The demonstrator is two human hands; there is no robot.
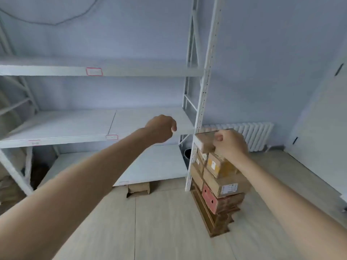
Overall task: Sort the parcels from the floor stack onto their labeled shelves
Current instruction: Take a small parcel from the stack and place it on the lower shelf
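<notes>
Head view. The right hand grips a small brown box, fingers curled round its near end, holding it above the top of the floor stack and level with the front edge of the middle shelf. The left hand is raised in front of the middle shelf, fingers curled in and holding nothing; whether they are clenched tight or only loosely bent cannot be told from behind.

The floor stack stands on the pale wooden floor just right of the white upright post of the rack. It shows a yellow-labelled box near the top, a larger brown box with a white label beneath it, a red box under that, and flat brown cartons at the base.

The rack carries an upper shelf, the middle shelf and a lower shelf. Red-bordered labels are fixed to the shelf edges; their text is unreadable. A small torn brown carton lies on the floor beneath the lower shelf. A white radiator stands against the wall behind the stack.
</notes>
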